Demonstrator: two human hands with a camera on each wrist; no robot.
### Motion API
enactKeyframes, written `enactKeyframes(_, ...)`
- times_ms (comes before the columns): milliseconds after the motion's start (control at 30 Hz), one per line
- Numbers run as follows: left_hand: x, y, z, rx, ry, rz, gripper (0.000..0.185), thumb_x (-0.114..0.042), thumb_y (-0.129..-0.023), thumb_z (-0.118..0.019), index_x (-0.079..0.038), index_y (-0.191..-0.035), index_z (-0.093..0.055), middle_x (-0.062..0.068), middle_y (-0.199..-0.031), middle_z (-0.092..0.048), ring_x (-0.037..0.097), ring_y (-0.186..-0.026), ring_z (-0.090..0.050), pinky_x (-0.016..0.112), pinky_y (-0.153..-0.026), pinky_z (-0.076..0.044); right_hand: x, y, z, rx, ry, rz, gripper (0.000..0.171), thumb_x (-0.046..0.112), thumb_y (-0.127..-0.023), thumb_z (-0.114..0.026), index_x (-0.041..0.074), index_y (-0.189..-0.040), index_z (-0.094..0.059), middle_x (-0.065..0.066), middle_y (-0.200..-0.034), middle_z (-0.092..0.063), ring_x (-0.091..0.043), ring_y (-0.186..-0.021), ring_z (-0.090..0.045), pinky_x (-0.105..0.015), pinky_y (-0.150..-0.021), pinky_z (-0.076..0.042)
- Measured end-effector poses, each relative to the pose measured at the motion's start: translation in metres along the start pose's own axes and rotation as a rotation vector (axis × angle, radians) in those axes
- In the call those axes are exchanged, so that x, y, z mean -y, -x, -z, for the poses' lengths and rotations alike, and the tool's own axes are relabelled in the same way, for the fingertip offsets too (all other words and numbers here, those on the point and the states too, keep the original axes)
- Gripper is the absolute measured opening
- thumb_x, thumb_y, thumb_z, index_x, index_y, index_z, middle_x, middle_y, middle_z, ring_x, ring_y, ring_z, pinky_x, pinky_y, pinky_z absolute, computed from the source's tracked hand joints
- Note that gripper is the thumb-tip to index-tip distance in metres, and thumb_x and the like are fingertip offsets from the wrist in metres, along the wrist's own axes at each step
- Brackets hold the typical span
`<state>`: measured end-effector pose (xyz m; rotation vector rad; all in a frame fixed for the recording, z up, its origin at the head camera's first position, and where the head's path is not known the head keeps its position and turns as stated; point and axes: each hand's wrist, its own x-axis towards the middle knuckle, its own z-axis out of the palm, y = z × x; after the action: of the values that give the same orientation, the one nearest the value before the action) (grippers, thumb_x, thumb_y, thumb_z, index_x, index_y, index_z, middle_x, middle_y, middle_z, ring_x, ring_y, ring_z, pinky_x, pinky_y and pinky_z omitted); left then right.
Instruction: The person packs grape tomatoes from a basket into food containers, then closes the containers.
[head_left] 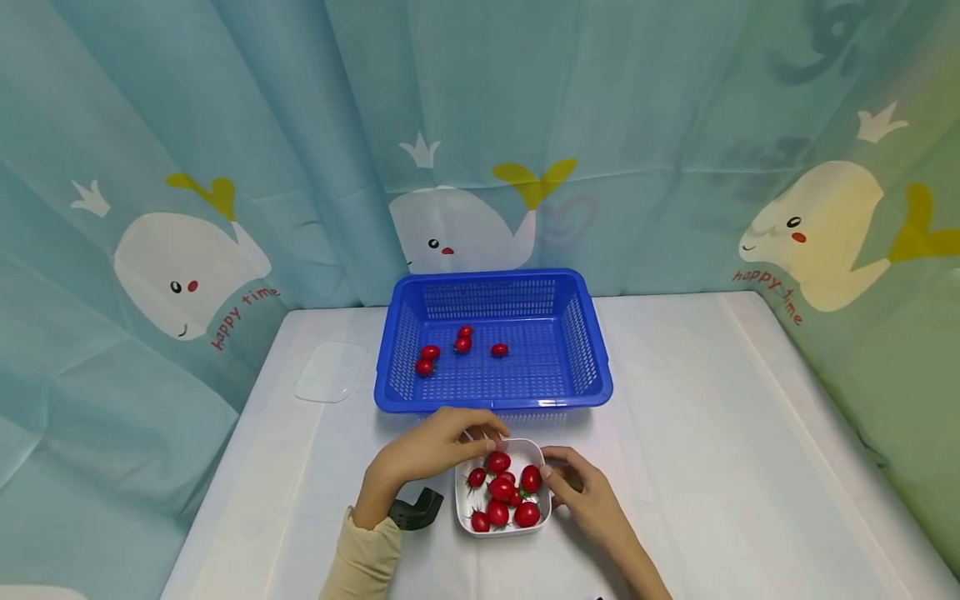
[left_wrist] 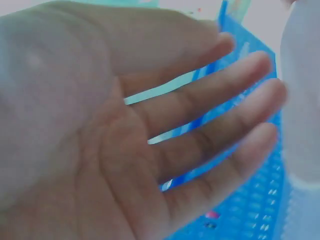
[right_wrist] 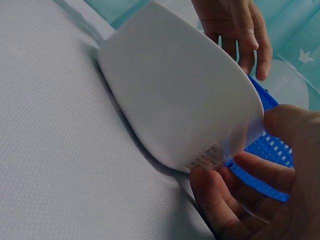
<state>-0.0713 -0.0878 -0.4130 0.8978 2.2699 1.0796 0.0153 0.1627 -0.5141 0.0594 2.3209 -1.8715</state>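
Note:
A white square container (head_left: pixel 527 454) holds several red cherry tomatoes (head_left: pixel 501 488), some with green stems. My right hand (head_left: pixel 588 496) grips its right side, thumb by the rim and fingers against the outer wall, near a small label (right_wrist: pixel 209 156) in the right wrist view. Over the container's far left corner hovers my left hand (head_left: pixel 444 442). Its fingers are loosely bent and spread apart in the left wrist view, with nothing between them. Just beyond sits a blue plastic basket (head_left: pixel 532 367) with several more cherry tomatoes (head_left: pixel 463 343) on the left part of its floor.
A clear flat lid (head_left: pixel 330 372) lies on the white table (head_left: pixel 697 467), left of the basket. A black device (head_left: pixel 417 509) is worn at my left wrist. Behind the table hangs a blue-green curtain (head_left: pixel 637 125) with printed whales.

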Motion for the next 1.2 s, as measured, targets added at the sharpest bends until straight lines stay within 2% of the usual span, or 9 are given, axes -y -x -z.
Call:
enactKeyframes(133, 0.004, 0.006, 0.011, -0.12, -0.002, -0.018, 0.024, -0.021, -0.106, -0.061, -0.013, -0.127, -0.07, 0.004, -0.114, -0.076, 0.011, -0.103, -0.069, 0.031, -0.098, -0.056, 0.0, 0.0, -0.001, 0.016, -0.011, 0.001, 0.034, 0.021, -0.102, -0.067, 0.005, -0.131, -0.065, -0.017, -0.106, -0.074, -0.009, -0.084, -0.069, -0.026, -0.07, -0.06)
enactKeyframes(267, 0.006, 0.01, 0.022, -0.229, 0.0, -0.027, 0.024, -0.02, -0.106, -0.062, -0.011, -0.126, -0.07, 0.002, -0.114, -0.077, 0.015, -0.104, -0.071, 0.032, -0.095, -0.058, 0.0, 0.0, -0.002, 0.011, -0.012, 0.004, 0.033, 0.021, -0.102, -0.067, 0.005, -0.131, -0.066, -0.017, -0.106, -0.074, -0.009, -0.084, -0.069, -0.026, -0.07, -0.06)
enactKeyframes(467, 0.016, 0.013, 0.034, -0.365, -0.034, 0.025, 0.018, -0.015, -0.105, -0.062, -0.013, -0.121, -0.071, 0.005, -0.115, -0.077, 0.016, -0.103, -0.072, 0.035, -0.092, -0.056, -0.002, 0.0, -0.005, 0.025, 0.002, -0.002, 0.034, 0.022, -0.102, -0.067, 0.005, -0.132, -0.065, -0.018, -0.106, -0.074, -0.008, -0.084, -0.069, -0.027, -0.069, -0.06)
enactKeyframes(633, 0.024, 0.007, 0.041, -0.458, -0.084, 0.077, 0.016, -0.013, -0.104, -0.064, -0.015, -0.118, -0.071, 0.005, -0.114, -0.075, 0.017, -0.101, -0.068, 0.038, -0.091, -0.055, 0.0, -0.002, -0.006, 0.013, 0.019, -0.013, 0.034, 0.024, -0.102, -0.068, 0.007, -0.131, -0.066, -0.016, -0.107, -0.074, -0.008, -0.084, -0.069, -0.026, -0.07, -0.06)
enactKeyframes(933, 0.035, -0.015, 0.05, -0.529, -0.259, 0.201, 0.021, -0.009, -0.103, -0.063, -0.003, -0.122, -0.07, 0.016, -0.121, -0.071, 0.031, -0.11, -0.065, 0.05, -0.099, -0.054, 0.004, -0.002, -0.002, 0.005, 0.031, -0.003, 0.034, 0.023, -0.102, -0.067, 0.006, -0.132, -0.065, -0.016, -0.106, -0.074, -0.008, -0.084, -0.068, -0.025, -0.07, -0.06)
enactKeyframes(1200, 0.045, -0.031, 0.047, -0.499, -0.331, 0.316, 0.027, -0.011, -0.102, -0.063, 0.0, -0.127, -0.068, 0.02, -0.125, -0.067, 0.037, -0.117, -0.062, 0.054, -0.105, -0.052, 0.002, -0.001, 0.002, 0.012, 0.007, 0.009, 0.036, 0.021, -0.103, -0.066, 0.003, -0.133, -0.064, -0.018, -0.109, -0.074, -0.007, -0.085, -0.068, -0.026, -0.068, -0.06)
